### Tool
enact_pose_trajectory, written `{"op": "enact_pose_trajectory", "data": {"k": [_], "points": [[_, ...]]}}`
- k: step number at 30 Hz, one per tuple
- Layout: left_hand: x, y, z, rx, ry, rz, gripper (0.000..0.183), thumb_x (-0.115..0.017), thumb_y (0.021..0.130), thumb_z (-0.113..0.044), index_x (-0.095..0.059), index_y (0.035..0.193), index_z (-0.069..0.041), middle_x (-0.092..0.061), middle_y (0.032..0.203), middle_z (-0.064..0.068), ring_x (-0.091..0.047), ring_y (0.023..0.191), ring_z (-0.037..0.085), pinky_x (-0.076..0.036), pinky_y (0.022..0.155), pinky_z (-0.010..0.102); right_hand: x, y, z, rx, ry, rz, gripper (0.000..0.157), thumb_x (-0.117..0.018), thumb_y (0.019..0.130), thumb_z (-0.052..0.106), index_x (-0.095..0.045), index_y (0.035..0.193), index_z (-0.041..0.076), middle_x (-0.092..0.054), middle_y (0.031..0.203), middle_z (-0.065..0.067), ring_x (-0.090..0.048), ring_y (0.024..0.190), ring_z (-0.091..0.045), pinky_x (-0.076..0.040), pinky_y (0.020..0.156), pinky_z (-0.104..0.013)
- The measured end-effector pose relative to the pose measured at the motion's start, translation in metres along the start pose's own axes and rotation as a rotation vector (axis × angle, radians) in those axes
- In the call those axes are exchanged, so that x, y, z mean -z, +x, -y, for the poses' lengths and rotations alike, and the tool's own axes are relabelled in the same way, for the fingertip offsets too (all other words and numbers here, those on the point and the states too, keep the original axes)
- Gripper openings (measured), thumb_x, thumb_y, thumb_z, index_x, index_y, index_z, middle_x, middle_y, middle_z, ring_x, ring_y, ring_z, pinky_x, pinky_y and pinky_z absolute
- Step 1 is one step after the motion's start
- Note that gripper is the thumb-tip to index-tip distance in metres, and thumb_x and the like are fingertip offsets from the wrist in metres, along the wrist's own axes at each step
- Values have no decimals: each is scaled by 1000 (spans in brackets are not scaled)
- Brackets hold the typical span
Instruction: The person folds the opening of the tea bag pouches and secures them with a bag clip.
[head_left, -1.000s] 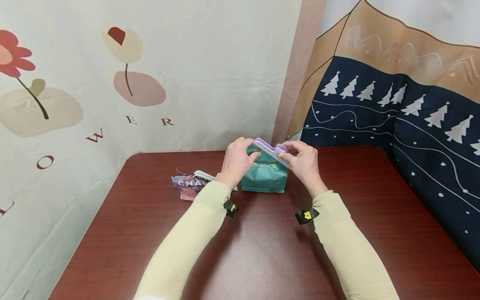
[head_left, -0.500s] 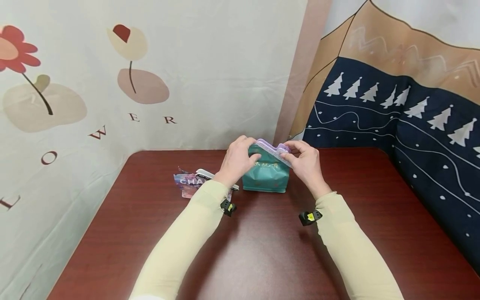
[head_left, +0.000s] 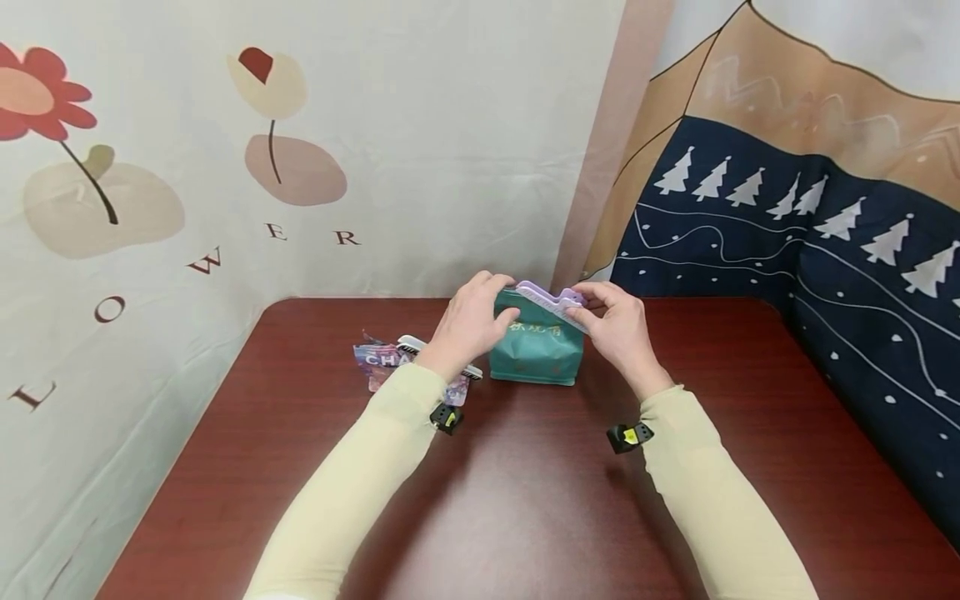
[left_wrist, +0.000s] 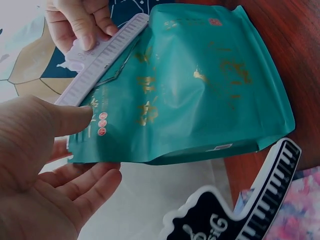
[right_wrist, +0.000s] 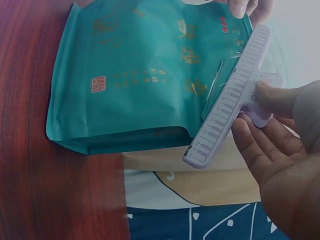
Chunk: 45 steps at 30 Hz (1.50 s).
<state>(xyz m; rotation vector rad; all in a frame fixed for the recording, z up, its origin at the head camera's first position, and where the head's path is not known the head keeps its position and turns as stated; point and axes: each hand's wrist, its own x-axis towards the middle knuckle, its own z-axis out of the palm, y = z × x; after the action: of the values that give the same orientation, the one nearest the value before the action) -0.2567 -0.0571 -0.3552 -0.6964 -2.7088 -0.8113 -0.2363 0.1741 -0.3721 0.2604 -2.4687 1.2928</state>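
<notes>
A teal foil pouch [head_left: 536, 354] with gold lettering stands upright on the table in the head view. My left hand [head_left: 472, 321] pinches its top left corner, thumb on the front face and fingers behind. A lilac bag clip [right_wrist: 230, 105] with a piano-key pattern lies slantwise across the pouch's top edge. My right hand [head_left: 615, 329] pinches the clip's handles between thumb and fingers, at the pouch's right side. In the right wrist view, a folded wire tie [right_wrist: 215, 82] shows on the pouch beside the clip.
Left of the teal pouch lies a pink and purple bag [head_left: 378, 367], partly behind my left forearm. A black-and-white piano-key clip [left_wrist: 270, 190] rests across it. The dark red table [head_left: 525, 500] ends at a patterned cloth backdrop [head_left: 450, 167].
The head view has turned slightly left. My left wrist has shifted a little left, uncovering more of the pink and purple bag. Both hands keep their hold on pouch and clip.
</notes>
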Motion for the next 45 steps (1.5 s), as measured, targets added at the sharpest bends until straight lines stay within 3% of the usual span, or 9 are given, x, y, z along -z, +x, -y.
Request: {"op": "enact_pose_trajectory", "data": {"k": [4,11,22,33,38,45], "points": [[5,-4,1,-13,16,10,42,-69,99,-22,-62,137,-6,-63,123,13,-64,107,29,-53,96,44,2,-1,-1,3,-19,20,29,-75,95,9,-73,123,5,-70,115,-16,-69,96,-29,-60,88,-42],[10,-12,4,-33,21,26,45,-68,100,-23,-59,142,-7,-62,127,14,-63,103,27,-54,92,44,6,-4,-4,57,-45,30,31,-73,96,6,-72,126,3,-70,116,-18,-70,95,-33,-60,88,-51],[20,-21,4,-48,98,48,50,-69,99,-24,-56,144,-7,-60,131,12,-58,121,29,-52,100,45,21,-9,-5,215,-190,22,30,-76,92,2,-72,121,-2,-71,110,-18,-69,89,-31,-60,80,-50],[33,-35,9,-94,183,39,53,-71,98,-25,-55,145,-6,-60,133,14,-56,124,31,-49,105,45,33,-20,-6,294,-276,18,35,-79,91,8,-72,124,2,-68,122,-15,-62,112,-33,-54,93,-52],[39,-44,16,-144,223,20,54,-74,96,-24,-57,144,-5,-59,135,14,-56,124,32,-47,105,46,37,-26,-8,338,-306,22,41,-81,90,11,-70,128,2,-65,130,-16,-59,120,-34,-52,97,-55],[42,-59,30,-275,256,-46,52,-77,93,-23,-61,138,-3,-60,135,15,-57,123,33,-46,105,48,46,-36,-9,333,-350,88,49,-78,92,15,-65,139,6,-58,145,-15,-51,133,-36,-45,106,-60]]}}
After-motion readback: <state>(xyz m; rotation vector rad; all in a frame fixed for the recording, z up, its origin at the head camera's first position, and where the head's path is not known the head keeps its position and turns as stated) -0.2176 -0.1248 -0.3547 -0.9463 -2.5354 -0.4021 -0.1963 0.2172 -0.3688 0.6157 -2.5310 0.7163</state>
